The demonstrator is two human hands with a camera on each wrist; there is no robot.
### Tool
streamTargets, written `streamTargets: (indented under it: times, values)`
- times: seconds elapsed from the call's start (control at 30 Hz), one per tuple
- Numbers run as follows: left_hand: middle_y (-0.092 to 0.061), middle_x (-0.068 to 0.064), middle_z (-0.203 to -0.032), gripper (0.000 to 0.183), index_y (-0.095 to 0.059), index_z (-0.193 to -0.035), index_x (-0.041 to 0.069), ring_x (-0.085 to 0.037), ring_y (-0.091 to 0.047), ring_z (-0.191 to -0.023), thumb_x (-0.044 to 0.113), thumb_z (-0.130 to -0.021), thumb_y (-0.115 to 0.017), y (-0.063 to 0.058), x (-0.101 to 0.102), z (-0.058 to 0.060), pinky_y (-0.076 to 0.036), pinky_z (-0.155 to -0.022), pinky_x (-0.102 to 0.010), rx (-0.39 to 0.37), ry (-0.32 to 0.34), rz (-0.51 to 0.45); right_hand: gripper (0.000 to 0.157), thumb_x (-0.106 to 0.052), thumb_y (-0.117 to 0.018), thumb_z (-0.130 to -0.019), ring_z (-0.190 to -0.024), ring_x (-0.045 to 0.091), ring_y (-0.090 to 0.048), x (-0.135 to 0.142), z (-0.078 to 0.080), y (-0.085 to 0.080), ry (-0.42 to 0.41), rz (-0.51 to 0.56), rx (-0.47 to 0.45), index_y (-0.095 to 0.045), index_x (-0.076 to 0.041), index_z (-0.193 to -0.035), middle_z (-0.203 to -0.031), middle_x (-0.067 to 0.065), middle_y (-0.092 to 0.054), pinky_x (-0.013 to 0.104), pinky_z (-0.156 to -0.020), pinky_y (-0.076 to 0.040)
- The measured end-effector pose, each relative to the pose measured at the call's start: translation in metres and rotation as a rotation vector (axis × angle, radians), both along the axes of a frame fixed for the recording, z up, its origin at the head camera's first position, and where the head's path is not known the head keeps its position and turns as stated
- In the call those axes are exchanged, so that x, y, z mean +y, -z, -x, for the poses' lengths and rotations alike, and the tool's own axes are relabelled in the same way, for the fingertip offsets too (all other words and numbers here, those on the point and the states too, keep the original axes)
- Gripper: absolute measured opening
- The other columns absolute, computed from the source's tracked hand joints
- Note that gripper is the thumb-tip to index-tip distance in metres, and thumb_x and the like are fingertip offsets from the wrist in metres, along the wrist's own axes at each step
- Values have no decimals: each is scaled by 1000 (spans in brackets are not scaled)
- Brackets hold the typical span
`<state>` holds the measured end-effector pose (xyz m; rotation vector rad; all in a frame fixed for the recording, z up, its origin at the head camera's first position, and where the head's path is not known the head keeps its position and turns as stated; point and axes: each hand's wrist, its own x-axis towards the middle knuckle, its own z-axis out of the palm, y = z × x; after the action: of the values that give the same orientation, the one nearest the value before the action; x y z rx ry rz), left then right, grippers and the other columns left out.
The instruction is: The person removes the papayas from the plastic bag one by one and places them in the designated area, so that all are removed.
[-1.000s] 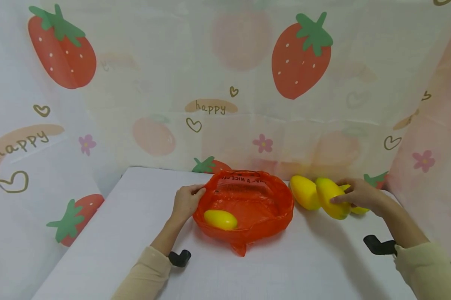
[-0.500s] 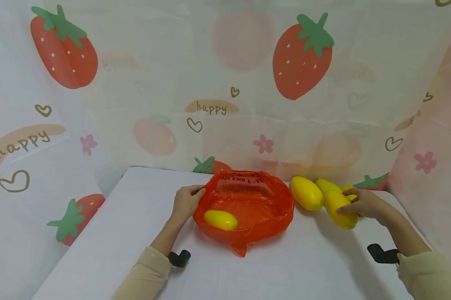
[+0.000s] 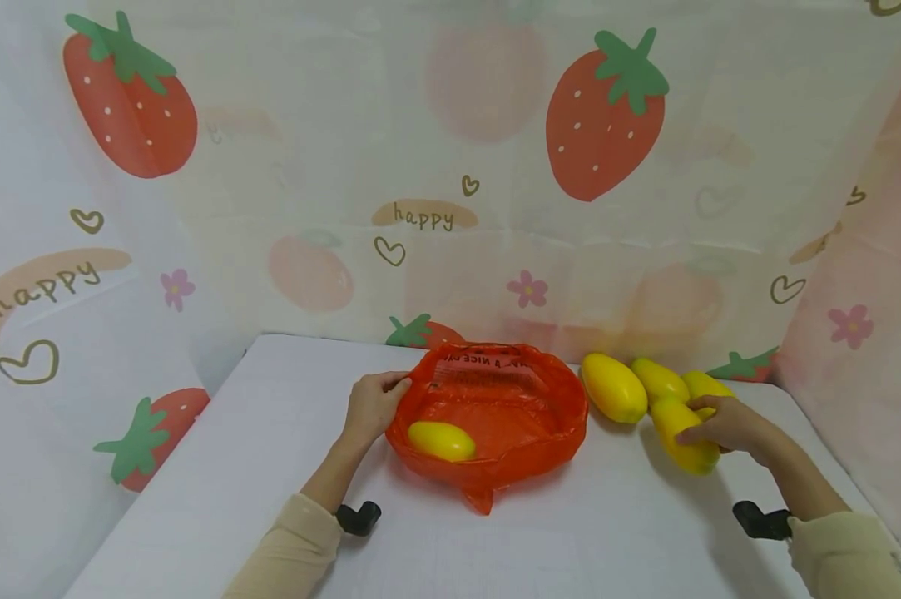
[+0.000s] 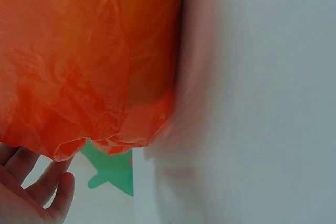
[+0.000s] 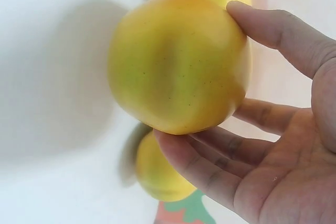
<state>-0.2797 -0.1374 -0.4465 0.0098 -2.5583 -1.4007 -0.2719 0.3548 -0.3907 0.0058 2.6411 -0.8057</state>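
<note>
My left hand (image 3: 371, 408) pinches the left rim of a red plastic bag (image 3: 525, 474), which stands wide open on the table. Inside it, at the front left, lies one yellow mango (image 3: 441, 441). My right hand (image 3: 730, 424) grips another yellow mango (image 3: 680, 437) to the right of the bag. The right wrist view shows this mango's greenish-yellow end (image 5: 173, 66), with the thumb on one side and the fingers curled along the other. In the left wrist view the bag's crinkled side (image 4: 79, 66) fills the upper left, and my fingers (image 4: 44, 182) reach its edge.
Just right of the bag, a mango (image 3: 613, 388) lies close to its rim. Two more mangoes, one greenish-tipped (image 3: 658, 381) and one partly behind my right hand (image 3: 708, 385), lie beside it. A strawberry-print cloth (image 3: 308, 166) hangs behind the white table (image 3: 270, 499).
My right hand has drawn its mango toward me and slightly right, away from the other mangoes, which now show more. My left hand and the bag have stayed in place.
</note>
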Motion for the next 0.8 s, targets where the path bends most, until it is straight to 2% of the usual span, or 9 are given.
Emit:
streamTargets:
  times: [0.17, 0.5, 0.8]
  values:
    - [-73, -15, -111, 29, -71, -118, 4, -28, -69, -100, 20, -97, -60, 2, 0, 1, -58, -89, -40, 14, 0, 2, 91, -39, -78, -80, -89, 24, -56, -2, -1, 6, 8, 4, -8, -36, 17, -137, -123, 34, -51, 35, -76, -56]
    - [-73, -15, -112, 28, -71, -117, 4, -29, -69, -102, 21, -97, -60, 2, 0, 0, -58, -89, -40, 11, 2, -4, 95, -41, -79, -78, -92, 28, -55, -4, 3, 15, 41, 2, -45, -34, 17, -139, -126, 35, -47, 38, -79, -57]
    - [-72, -15, -113, 29, -70, -118, 4, -29, -68, -104, 21, -97, -60, 2, 1, 1, -57, -91, -40, 4, 3, 3, 94, -43, -77, -79, -95, 28, -57, -5, 2, 18, 38, 14, -44, -35, 17, -137, -127, 35, -47, 40, -77, -57]
